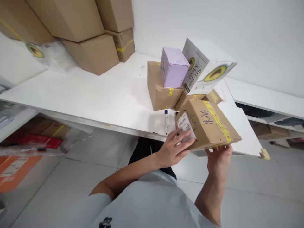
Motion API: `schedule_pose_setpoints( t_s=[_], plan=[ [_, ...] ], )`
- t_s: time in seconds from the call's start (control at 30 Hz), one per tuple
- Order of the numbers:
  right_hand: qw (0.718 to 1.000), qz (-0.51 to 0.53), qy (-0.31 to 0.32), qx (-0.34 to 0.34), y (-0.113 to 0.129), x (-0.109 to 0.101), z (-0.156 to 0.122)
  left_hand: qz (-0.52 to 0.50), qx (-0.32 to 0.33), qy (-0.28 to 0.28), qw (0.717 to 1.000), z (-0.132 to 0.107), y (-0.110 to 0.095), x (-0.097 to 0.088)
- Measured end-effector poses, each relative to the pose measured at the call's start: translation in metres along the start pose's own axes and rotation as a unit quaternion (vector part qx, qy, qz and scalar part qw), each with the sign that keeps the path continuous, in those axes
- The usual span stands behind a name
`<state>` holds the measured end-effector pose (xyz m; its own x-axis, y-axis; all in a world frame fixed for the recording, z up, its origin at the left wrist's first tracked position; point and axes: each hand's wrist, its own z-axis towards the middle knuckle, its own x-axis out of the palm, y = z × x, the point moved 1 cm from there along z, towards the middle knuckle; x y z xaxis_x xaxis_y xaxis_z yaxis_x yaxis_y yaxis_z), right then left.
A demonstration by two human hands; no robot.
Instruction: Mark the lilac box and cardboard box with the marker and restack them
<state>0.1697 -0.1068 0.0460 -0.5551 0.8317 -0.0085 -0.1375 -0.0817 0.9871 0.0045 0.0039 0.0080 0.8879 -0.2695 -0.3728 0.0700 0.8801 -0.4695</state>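
A tilted brown cardboard box (204,122) is held between my two hands at the front edge of the table. Yellow tape runs along its top, with dark handwritten characters beside the tape. My left hand (174,148) lies against the box's left side, its fingers stretched over a white printed label (184,123). Gripping the near lower edge from below, my right hand (218,156) has its fingertips partly hidden under the box. A white marker with a blue end (166,121) lies on the table just beyond my left hand.
Behind the held box stand a taped carton (163,99), a lilac box (175,74) on it, and a white avocado-printed box (201,74). Large cartons (91,55) are stacked at the back left. The white table (106,98) has a padded corner (264,154). An orange box (17,171) sits lower left.
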Motion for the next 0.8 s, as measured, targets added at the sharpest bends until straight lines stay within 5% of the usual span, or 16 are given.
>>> schedule_pose_setpoints(
  t_s=[0.1, 0.2, 0.37, 0.6, 0.8],
  plan=[
    [0.995, 0.005, -0.096, -0.038, 0.001, -0.026, 0.007, -0.018, -0.004, 0.045, 0.999, 0.016, -0.003, 0.037],
    [0.980, 0.017, -0.175, -0.088, 0.007, -0.042, 0.032, -0.019, -0.044, 0.150, 0.988, 0.049, -0.010, 0.063],
    [0.969, 0.058, -0.211, -0.114, 0.013, -0.048, 0.122, -0.032, -0.102, 0.287, 0.952, 0.127, -0.009, 0.093],
    [0.983, 0.028, -0.139, -0.116, -0.012, -0.027, 0.256, -0.116, -0.215, 0.325, 0.913, 0.195, 0.036, 0.133],
    [0.991, 0.108, -0.023, -0.075, -0.034, -0.010, 0.306, -0.152, -0.230, 0.326, 0.904, 0.175, 0.054, 0.136]
  ],
)
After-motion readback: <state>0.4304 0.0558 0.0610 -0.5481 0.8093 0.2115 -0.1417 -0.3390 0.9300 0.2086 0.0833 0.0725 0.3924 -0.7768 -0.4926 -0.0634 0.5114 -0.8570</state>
